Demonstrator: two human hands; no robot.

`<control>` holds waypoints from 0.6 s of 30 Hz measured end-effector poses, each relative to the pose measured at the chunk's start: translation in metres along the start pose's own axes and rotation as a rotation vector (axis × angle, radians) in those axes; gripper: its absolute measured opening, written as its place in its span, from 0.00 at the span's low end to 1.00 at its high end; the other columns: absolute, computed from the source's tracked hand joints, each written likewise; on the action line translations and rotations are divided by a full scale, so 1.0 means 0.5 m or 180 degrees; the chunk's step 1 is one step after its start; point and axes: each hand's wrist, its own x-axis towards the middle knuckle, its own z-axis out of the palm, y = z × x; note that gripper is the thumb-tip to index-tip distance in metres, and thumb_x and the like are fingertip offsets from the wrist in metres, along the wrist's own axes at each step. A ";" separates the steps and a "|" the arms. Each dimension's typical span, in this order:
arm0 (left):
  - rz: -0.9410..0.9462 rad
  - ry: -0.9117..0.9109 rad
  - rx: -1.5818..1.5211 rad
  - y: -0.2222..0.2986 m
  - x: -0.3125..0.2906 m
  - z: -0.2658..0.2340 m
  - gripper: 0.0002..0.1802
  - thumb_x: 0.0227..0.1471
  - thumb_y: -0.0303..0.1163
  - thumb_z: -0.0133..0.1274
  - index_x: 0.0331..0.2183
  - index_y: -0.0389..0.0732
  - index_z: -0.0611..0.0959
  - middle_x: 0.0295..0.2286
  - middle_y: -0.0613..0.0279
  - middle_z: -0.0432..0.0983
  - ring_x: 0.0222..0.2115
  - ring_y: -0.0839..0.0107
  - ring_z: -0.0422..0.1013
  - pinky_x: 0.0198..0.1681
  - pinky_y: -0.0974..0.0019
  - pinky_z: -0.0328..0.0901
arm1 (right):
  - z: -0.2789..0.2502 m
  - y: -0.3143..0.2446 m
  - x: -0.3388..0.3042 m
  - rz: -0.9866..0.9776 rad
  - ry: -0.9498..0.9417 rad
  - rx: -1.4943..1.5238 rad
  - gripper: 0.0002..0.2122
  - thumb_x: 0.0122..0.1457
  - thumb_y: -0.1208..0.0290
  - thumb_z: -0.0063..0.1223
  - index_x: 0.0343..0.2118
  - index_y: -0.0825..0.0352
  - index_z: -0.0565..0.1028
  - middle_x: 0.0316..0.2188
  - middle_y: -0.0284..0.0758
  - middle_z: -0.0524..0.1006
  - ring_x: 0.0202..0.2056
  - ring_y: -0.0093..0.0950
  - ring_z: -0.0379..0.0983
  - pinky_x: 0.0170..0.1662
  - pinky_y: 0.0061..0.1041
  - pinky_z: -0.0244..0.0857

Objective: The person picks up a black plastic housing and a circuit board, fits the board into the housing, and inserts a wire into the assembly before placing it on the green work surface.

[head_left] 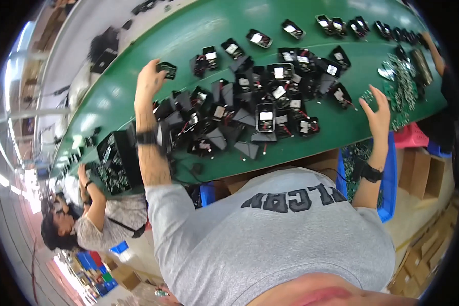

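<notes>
At the left of the green table, my left hand [149, 84] is closed by its fingertips on a small black housing [167, 70] with light bits on its face. On the right, my right hand [377, 109] has thumb and index finger curved around a small green circuit board [366, 95], which appears pinched at its edge. Between the hands spreads a pile of black housings [265, 118] with white labels, red wires and grey wedge-shaped sides. Just beyond my right hand lies a heap of green circuit boards [404, 94].
Several black housings [259, 38] stand in a row along the green table's [199, 30] far side. A blue bin [389, 188] of boards sits below my right arm. At left, a co-worker [104, 217] reaches toward a black box [130, 153] of boards. Another person's arm [433, 53] enters far right.
</notes>
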 end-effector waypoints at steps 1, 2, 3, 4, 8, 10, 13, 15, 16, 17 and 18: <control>-0.0261 -0.0567 -0.0081 -0.024 0.031 0.003 0.25 0.47 0.25 0.53 0.50 0.34 0.75 0.36 0.50 0.78 0.27 0.70 0.77 0.25 0.67 0.69 | 0.012 0.034 0.003 -0.0134 0.0034 -0.0127 0.22 0.51 0.67 0.62 0.50 0.66 0.73 0.52 0.37 0.71 0.54 0.35 0.66 0.56 0.31 0.58; -0.0498 -0.1147 -0.0193 -0.033 0.048 0.007 0.25 0.47 0.26 0.53 0.50 0.35 0.75 0.35 0.51 0.79 0.26 0.71 0.77 0.25 0.68 0.68 | 0.020 0.038 0.004 -0.0184 0.0022 -0.0071 0.22 0.51 0.67 0.62 0.50 0.66 0.73 0.52 0.37 0.71 0.54 0.35 0.66 0.56 0.31 0.58; -0.0620 -0.1117 -0.0186 -0.020 0.048 0.019 0.23 0.45 0.27 0.53 0.46 0.33 0.76 0.34 0.48 0.79 0.32 0.65 0.77 0.33 0.63 0.68 | 0.023 0.042 -0.002 -0.0165 -0.0098 -0.0382 0.22 0.51 0.67 0.62 0.50 0.66 0.74 0.52 0.37 0.71 0.54 0.35 0.66 0.56 0.31 0.58; -0.0732 -0.1074 -0.0187 -0.009 0.051 0.026 0.21 0.44 0.27 0.53 0.43 0.30 0.77 0.32 0.46 0.79 0.37 0.59 0.77 0.41 0.59 0.68 | 0.023 0.049 -0.002 -0.0152 -0.0203 -0.0701 0.22 0.50 0.67 0.63 0.49 0.66 0.74 0.52 0.37 0.72 0.53 0.36 0.66 0.57 0.32 0.58; 0.0005 0.0865 0.1866 0.060 0.041 0.049 0.18 0.48 0.38 0.55 0.38 0.36 0.80 0.33 0.44 0.78 0.37 0.58 0.76 0.41 0.56 0.69 | 0.024 0.042 -0.004 -0.0035 -0.0250 -0.0318 0.21 0.50 0.68 0.62 0.48 0.66 0.74 0.52 0.36 0.71 0.53 0.37 0.65 0.57 0.33 0.58; -0.0078 0.0510 0.0681 0.094 0.039 0.067 0.24 0.51 0.47 0.55 0.43 0.37 0.79 0.37 0.43 0.77 0.39 0.55 0.75 0.43 0.54 0.68 | 0.022 0.042 -0.007 -0.0144 -0.0300 -0.0352 0.21 0.51 0.68 0.61 0.49 0.66 0.74 0.53 0.36 0.71 0.54 0.37 0.65 0.57 0.33 0.57; -0.0686 -0.1062 -0.0745 0.111 0.042 0.093 0.35 0.50 0.49 0.58 0.51 0.33 0.73 0.40 0.45 0.76 0.37 0.61 0.76 0.38 0.60 0.73 | 0.011 0.039 -0.012 -0.0231 -0.0491 -0.0415 0.21 0.52 0.69 0.59 0.50 0.65 0.73 0.54 0.37 0.69 0.55 0.37 0.64 0.58 0.33 0.56; -0.0807 -0.1248 -0.0947 0.114 0.034 0.089 0.35 0.50 0.48 0.58 0.52 0.33 0.72 0.41 0.46 0.75 0.39 0.62 0.76 0.37 0.61 0.74 | 0.003 0.041 -0.014 0.0012 -0.0681 -0.0427 0.21 0.53 0.70 0.57 0.52 0.64 0.72 0.54 0.39 0.68 0.56 0.37 0.61 0.59 0.32 0.54; -0.0917 -0.1376 -0.1432 0.111 0.029 0.082 0.36 0.50 0.47 0.59 0.53 0.31 0.71 0.42 0.45 0.74 0.40 0.60 0.75 0.38 0.62 0.74 | 0.000 0.036 -0.016 0.0006 -0.0681 -0.0423 0.21 0.53 0.70 0.57 0.52 0.64 0.72 0.54 0.39 0.68 0.56 0.37 0.61 0.59 0.32 0.54; -0.1029 -0.1495 -0.1921 0.105 0.021 0.074 0.37 0.51 0.45 0.59 0.54 0.29 0.69 0.44 0.44 0.73 0.42 0.58 0.74 0.38 0.62 0.75 | -0.004 0.027 -0.015 0.0018 -0.0647 -0.0395 0.21 0.53 0.71 0.57 0.52 0.64 0.72 0.54 0.39 0.68 0.56 0.37 0.62 0.59 0.33 0.55; -0.1042 -0.1480 -0.1922 0.095 0.010 0.059 0.37 0.51 0.45 0.59 0.54 0.29 0.69 0.44 0.44 0.73 0.42 0.58 0.74 0.38 0.62 0.75 | -0.005 0.021 -0.014 0.0025 -0.0617 -0.0366 0.21 0.53 0.71 0.57 0.52 0.64 0.72 0.53 0.39 0.69 0.56 0.37 0.63 0.59 0.33 0.55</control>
